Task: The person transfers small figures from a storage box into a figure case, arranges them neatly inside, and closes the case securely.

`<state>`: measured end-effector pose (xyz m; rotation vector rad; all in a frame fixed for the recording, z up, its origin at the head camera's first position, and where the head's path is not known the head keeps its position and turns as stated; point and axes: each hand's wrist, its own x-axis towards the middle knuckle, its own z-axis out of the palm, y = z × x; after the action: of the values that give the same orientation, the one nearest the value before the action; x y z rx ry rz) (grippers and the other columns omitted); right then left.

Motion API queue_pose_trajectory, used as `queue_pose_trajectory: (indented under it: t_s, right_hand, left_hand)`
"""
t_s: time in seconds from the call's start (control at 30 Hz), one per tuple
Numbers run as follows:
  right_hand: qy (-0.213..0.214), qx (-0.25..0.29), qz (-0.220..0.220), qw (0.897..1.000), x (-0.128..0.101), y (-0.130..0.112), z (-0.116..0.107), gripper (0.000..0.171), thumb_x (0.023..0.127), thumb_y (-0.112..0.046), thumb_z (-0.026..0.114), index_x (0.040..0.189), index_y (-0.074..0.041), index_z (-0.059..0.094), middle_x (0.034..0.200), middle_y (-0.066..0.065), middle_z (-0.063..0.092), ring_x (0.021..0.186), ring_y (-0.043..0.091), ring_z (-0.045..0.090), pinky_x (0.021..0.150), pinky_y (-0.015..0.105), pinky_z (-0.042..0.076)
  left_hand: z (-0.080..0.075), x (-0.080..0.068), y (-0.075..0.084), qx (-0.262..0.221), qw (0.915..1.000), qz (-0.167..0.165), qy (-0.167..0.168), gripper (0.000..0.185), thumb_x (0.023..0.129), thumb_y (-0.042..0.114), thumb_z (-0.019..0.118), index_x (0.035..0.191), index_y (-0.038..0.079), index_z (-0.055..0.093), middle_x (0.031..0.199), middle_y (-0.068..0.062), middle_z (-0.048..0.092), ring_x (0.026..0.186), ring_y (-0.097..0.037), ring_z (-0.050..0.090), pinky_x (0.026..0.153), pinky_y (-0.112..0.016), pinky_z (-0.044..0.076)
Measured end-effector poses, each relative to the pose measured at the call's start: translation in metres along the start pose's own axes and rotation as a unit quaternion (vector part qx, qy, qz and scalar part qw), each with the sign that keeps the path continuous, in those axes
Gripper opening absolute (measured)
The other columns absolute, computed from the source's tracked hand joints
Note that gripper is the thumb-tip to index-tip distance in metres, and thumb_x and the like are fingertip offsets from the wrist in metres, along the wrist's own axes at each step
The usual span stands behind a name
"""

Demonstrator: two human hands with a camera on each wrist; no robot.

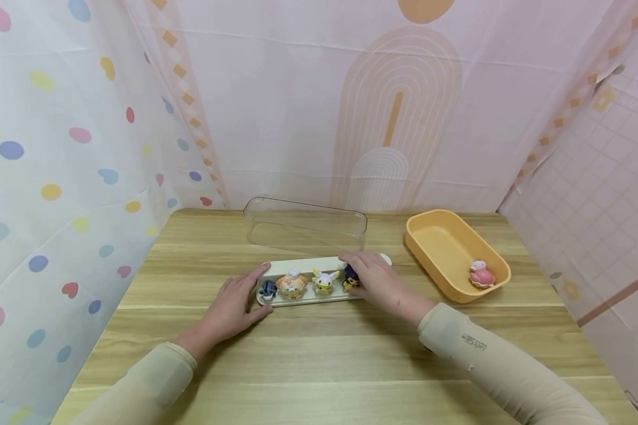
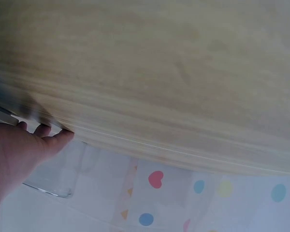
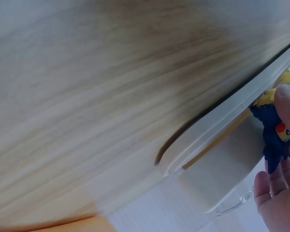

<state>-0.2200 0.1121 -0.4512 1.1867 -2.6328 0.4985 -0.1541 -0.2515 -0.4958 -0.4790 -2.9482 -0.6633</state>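
A long white tray (image 1: 311,265) lies on the table with several toy figures in a row. From the left stand a dark blue figure (image 1: 268,290), an orange figure with a white top (image 1: 292,284) and a yellow-and-white figure (image 1: 324,282). My left hand (image 1: 233,302) holds the tray's left end, thumb at the near edge and fingers at the far corner. At the right part of the tray, my right hand (image 1: 378,282) pinches a dark blue and yellow figure (image 3: 279,129) between thumb and fingers. My palm partly hides that figure in the head view.
Behind the tray stands a clear plastic cover (image 1: 305,227). To the right is an orange bin (image 1: 430,260) with a pink figure (image 1: 481,275) inside. Patterned curtains (image 1: 276,88) border the wooden table (image 1: 319,366) at the back and sides.
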Motion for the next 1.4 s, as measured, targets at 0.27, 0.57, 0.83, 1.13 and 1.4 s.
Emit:
queue_pose_trajectory:
  t_s: [0.27,0.57,0.83,1.13,1.4]
  right_hand:
    - [-0.026,-0.022,0.041,0.999,-0.002,-0.001,-0.004,0.085,0.085,-0.032,0.093,0.154,-0.007,0.05,0.15,0.015,0.062,0.137,0.035,0.06,0.122,0.054,0.045]
    - [0.035,-0.036,0.08,0.996,-0.022,0.024,-0.058,0.083,0.086,-0.039,0.091,0.149,0.002,0.055,0.144,0.024,0.066,0.133,0.045,0.062,0.116,0.062,0.047]
    - [0.02,-0.014,0.211,0.977,-0.065,0.09,-0.147,0.06,0.098,-0.023,0.079,0.142,0.01,0.055,0.131,0.035,0.068,0.123,0.055,0.061,0.105,0.069,0.048]
    - [-0.199,-0.055,0.285,0.936,-0.099,0.131,-0.168,0.057,0.089,-0.038,0.085,0.119,0.008,0.068,0.1,0.022,0.077,0.094,0.041,0.072,0.084,0.059,0.058]
    - [-0.251,-0.097,0.309,0.912,-0.104,0.132,-0.141,0.025,0.088,-0.028,0.07,0.093,-0.003,0.067,0.084,0.011,0.068,0.075,0.027,0.06,0.061,0.042,0.049]
  left_hand:
    - [0.0,-0.001,0.0,0.001,1.0,-0.003,-0.002,0.098,0.094,0.041,0.083,0.171,0.026,0.024,0.16,-0.022,0.054,0.142,-0.051,0.053,0.123,-0.076,0.029]
    - [0.0,0.0,0.0,0.003,1.0,0.001,-0.001,0.098,0.094,0.041,0.083,0.171,0.026,0.024,0.159,-0.023,0.055,0.141,-0.052,0.054,0.122,-0.076,0.031]
    - [-0.002,0.0,-0.001,0.003,1.0,0.0,0.003,0.099,0.094,0.04,0.084,0.171,0.025,0.025,0.158,-0.023,0.055,0.141,-0.052,0.055,0.121,-0.075,0.032]
    - [-0.001,-0.001,-0.003,0.005,1.0,0.002,0.001,0.099,0.094,0.041,0.083,0.171,0.026,0.024,0.159,-0.022,0.055,0.141,-0.05,0.055,0.122,-0.074,0.033]
    - [0.002,0.001,-0.003,0.003,1.0,0.002,-0.002,0.098,0.095,0.042,0.082,0.172,0.027,0.023,0.16,-0.021,0.054,0.143,-0.05,0.054,0.123,-0.075,0.031]
